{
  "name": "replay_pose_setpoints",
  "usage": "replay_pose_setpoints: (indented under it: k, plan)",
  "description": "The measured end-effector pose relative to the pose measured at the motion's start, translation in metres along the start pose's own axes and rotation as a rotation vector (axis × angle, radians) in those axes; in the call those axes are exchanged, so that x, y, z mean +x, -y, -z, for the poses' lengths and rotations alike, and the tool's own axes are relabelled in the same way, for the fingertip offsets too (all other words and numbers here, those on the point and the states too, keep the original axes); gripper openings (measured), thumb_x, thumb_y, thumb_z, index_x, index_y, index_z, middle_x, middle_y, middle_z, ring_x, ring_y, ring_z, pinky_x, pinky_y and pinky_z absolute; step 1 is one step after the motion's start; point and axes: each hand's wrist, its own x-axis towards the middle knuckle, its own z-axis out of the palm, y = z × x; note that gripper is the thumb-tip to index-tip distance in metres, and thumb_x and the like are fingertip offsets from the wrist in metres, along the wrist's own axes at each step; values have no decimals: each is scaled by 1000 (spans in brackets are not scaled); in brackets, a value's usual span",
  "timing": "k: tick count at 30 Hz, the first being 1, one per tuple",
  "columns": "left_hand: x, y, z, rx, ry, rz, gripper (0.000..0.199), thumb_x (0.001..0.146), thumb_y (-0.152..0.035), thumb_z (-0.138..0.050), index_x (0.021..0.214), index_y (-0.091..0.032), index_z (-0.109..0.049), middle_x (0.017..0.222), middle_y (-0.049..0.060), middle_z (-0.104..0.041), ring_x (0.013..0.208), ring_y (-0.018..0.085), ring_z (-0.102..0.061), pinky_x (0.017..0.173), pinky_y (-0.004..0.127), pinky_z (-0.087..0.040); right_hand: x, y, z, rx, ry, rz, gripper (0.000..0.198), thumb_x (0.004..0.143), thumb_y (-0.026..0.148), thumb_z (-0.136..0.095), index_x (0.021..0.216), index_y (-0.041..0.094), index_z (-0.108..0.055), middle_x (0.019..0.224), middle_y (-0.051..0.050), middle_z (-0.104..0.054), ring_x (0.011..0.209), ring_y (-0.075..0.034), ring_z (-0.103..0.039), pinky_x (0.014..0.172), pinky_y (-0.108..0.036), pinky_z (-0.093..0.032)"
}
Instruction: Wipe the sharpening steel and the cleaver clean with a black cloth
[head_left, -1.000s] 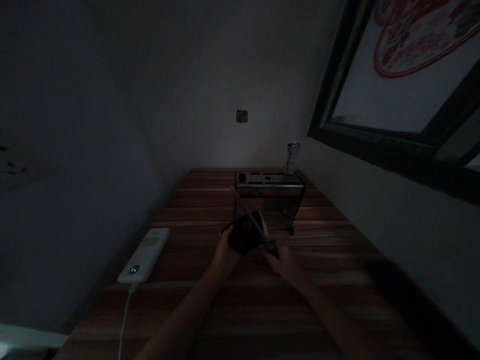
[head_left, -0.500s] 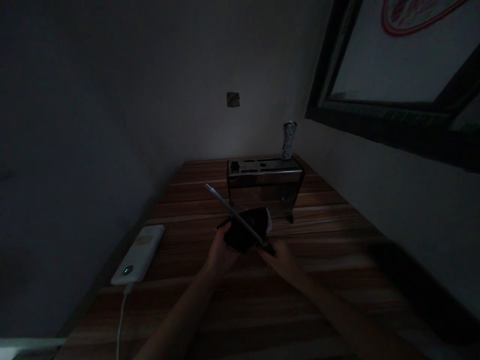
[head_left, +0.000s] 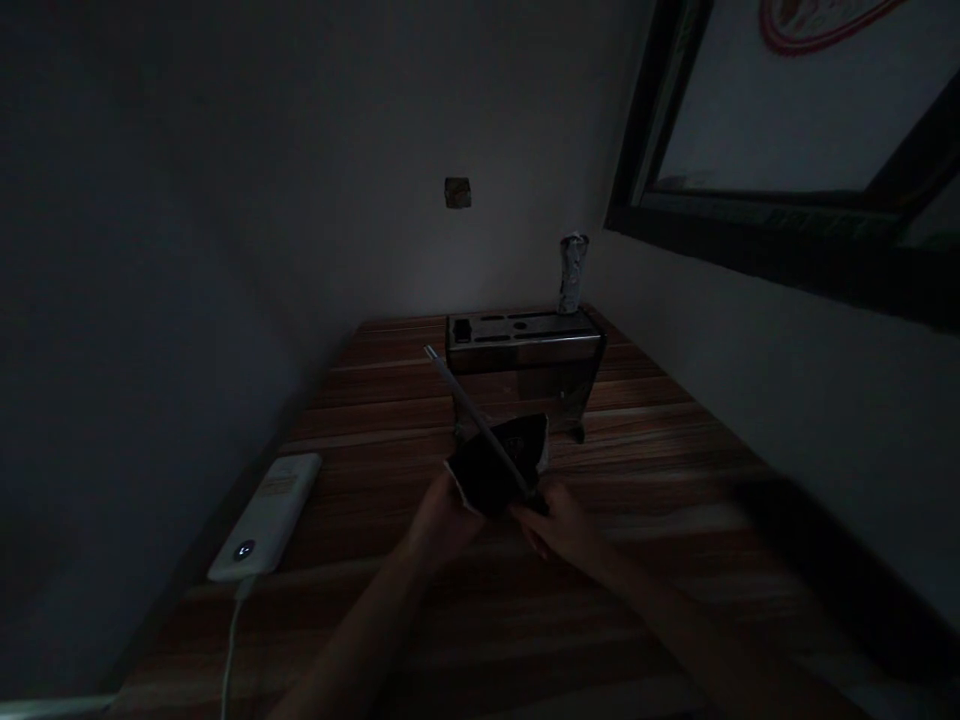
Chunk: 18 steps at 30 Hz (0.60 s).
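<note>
My left hand (head_left: 442,518) grips the lower left side of a black, flexible-looking piece (head_left: 487,478) with pale edges; its exact kind is hard to tell in the dim light. My right hand (head_left: 559,520) is closed around the dark handle end of a thin grey metal rod (head_left: 469,405). The rod slants up to the left, crossing in front of the black piece, with its tip free. Just beyond my hands stands a slotted metal holder (head_left: 525,352) with a see-through-looking front. A crinkled silvery wrapped piece (head_left: 572,275) rises upright from its right rear end.
A white power bank (head_left: 266,515) with a lit round spot and a cable (head_left: 229,650) lies left on the striped wooden table (head_left: 360,440). A dark long shape (head_left: 832,570) is at right. Walls close in behind and beside; a framed panel (head_left: 772,130) hangs at right.
The black piece has tilted and spread, showing more of its pale left edge. The rod stands steeper, its tip shifted up and right. The camera view has moved slightly.
</note>
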Motion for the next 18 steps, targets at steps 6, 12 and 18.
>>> replay_pose_setpoints:
  k: [6, 12, 18]
  plan:
    - [1, 9, 4, 243, 35, -115, 36, 57, -15, -70, 92, -17, -62, 72, 0, -65, 71, 16, -60, 69, 24, -45, 1, 0, 1, 21, -5, -34, 37, 74, 44, -48, 49, 18, -42, 34, 7, -41, 27, -5, -37, 29, -17, -26]
    - [0, 7, -5, 418, 1, -254, 41, 50, -7, -72, 89, -17, -62, 81, 1, -67, 90, 21, -57, 82, 27, -42, 0, -1, -1, -24, -14, -28, 32, 73, 40, -49, 50, 18, -43, 31, 7, -40, 26, -7, -38, 27, -17, -25]
    - [5, 13, -2, 626, -70, -377, 31, 54, -15, -72, 83, -15, -61, 80, 3, -66, 77, 19, -60, 72, 26, -46, -2, 1, -4, -78, -54, -6, 15, 71, 28, -50, 61, 18, -47, 34, 8, -43, 28, -8, -40, 30, -17, -26]
